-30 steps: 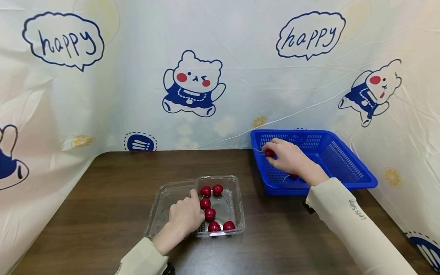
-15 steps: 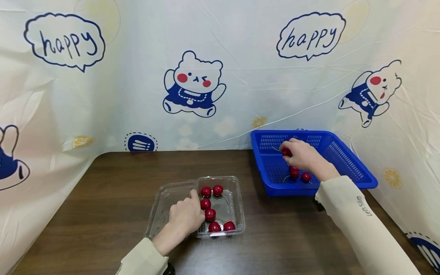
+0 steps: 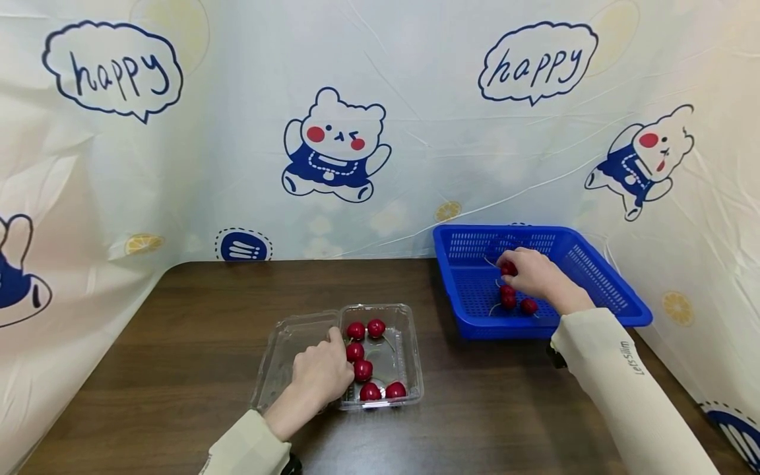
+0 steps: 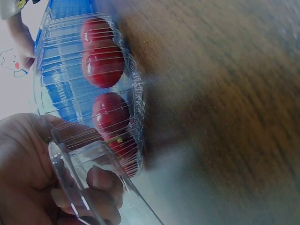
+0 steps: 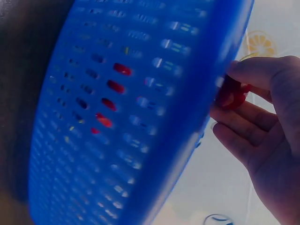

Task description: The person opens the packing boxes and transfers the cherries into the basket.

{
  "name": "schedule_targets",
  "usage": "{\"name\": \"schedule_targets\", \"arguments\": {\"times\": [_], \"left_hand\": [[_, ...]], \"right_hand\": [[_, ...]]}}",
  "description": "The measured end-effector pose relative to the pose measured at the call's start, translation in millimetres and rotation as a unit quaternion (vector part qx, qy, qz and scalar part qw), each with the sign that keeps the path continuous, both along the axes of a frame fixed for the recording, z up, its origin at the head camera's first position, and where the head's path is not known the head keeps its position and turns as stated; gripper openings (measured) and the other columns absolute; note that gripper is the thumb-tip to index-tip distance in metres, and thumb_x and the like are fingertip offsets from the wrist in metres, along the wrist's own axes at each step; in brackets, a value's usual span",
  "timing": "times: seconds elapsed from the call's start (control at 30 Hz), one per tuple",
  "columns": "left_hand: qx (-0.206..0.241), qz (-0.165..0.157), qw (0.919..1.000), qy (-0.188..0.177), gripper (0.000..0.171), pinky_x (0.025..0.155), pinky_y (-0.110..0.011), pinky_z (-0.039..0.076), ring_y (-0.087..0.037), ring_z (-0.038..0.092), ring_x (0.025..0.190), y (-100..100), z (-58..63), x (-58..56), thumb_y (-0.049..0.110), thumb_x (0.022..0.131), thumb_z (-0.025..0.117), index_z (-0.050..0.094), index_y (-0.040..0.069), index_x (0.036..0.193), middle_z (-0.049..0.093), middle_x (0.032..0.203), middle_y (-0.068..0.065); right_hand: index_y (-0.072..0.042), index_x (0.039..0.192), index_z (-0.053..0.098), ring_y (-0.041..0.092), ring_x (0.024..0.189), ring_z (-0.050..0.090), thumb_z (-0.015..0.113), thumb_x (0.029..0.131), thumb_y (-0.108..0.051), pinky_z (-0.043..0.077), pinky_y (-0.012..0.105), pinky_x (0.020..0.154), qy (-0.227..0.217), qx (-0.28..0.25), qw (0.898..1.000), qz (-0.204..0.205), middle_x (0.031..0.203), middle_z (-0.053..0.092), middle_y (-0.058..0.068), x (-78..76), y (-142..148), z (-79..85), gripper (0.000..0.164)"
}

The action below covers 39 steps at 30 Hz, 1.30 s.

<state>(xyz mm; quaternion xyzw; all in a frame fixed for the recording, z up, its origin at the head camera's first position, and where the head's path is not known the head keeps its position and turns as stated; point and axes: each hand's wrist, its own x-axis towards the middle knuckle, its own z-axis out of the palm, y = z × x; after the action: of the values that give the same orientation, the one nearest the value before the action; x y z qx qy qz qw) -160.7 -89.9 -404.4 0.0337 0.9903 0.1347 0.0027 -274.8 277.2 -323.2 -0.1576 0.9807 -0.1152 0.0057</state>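
My right hand pinches a dark red cherry, its stem sticking out to the left, inside the blue basket. Below that hand, 3 more cherries lie on the basket floor; in the right wrist view they show as red through the slotted wall. To the left, a hinged clear plastic box stands with its lid folded back and several cherries in its tray. At the hinge side my left hand grips the box, fingers curled round the lid's edge in the left wrist view.
The dark wooden table carries both containers. A printed curtain with cartoon bears rises behind the table and along its sides. The basket stands near the back right, close to the curtain.
My right hand has moved rightward over the basket with the cherry, from near its left rim. Cherries beneath it have come into sight. The left hand and box have stayed put.
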Motion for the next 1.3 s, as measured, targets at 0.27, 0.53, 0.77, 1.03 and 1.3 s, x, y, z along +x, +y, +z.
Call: {"name": "schedule_targets", "arguments": {"times": [0.27,0.53,0.77,1.03,1.3], "left_hand": [[-0.004,-0.001,0.9999,0.013,0.030,0.048,-0.049,0.048,-0.037,0.064,0.059,0.3,0.0,-0.4,0.015,0.075,0.059,0.045,-0.002,0.096,0.068,0.070,-0.020],[-0.007,-0.002,0.9999,0.011,0.030,0.048,-0.050,0.049,-0.038,0.064,0.060,0.2,-0.1,-0.4,0.015,0.075,0.058,0.045,-0.002,0.096,0.068,0.069,-0.020],[-0.010,0.000,0.9999,0.006,0.030,0.049,-0.050,0.049,-0.038,0.064,0.060,0.8,0.9,-0.2,0.016,0.076,0.059,0.045,-0.002,0.096,0.067,0.069,-0.020],[-0.007,-0.004,1.0000,0.003,0.030,0.048,-0.049,0.049,-0.037,0.064,0.059,0.9,2.1,0.2,0.016,0.076,0.059,0.045,-0.002,0.097,0.067,0.069,-0.020],[-0.006,-0.002,1.0000,0.005,0.031,0.048,-0.049,0.049,-0.037,0.064,0.060,0.5,-0.2,-0.3,0.016,0.077,0.059,0.046,-0.002,0.099,0.068,0.070,-0.020]], "right_hand": [[0.005,0.117,0.063,0.040,0.094,0.061,0.064,0.088,-0.007,0.051,0.061,0.083,-0.018,-0.005,1.000,-0.019,0.108,0.066,0.030,-2.2,12.3,-9.2,0.032],[0.006,0.117,0.061,0.038,0.086,0.061,0.063,0.088,-0.008,0.051,0.061,0.081,-0.036,-0.004,0.999,-0.037,0.106,0.066,0.030,-1.8,18.5,-16.5,0.033],[0.006,0.120,0.060,0.037,0.084,0.061,0.061,0.089,-0.010,0.051,0.061,0.081,-0.058,-0.001,0.997,-0.050,0.106,0.065,0.031,-2.9,23.5,-24.7,0.035],[0.003,0.122,0.059,0.037,0.086,0.062,0.062,0.089,-0.012,0.051,0.063,0.082,-0.095,-0.003,0.993,-0.077,0.112,0.064,0.033,-0.2,26.3,-29.8,0.037],[0.004,0.120,0.060,0.031,0.078,0.061,0.062,0.087,-0.008,0.054,0.056,0.077,-0.094,-0.006,0.993,-0.075,0.105,0.065,0.029,0.6,25.2,-34.0,0.035]]}}
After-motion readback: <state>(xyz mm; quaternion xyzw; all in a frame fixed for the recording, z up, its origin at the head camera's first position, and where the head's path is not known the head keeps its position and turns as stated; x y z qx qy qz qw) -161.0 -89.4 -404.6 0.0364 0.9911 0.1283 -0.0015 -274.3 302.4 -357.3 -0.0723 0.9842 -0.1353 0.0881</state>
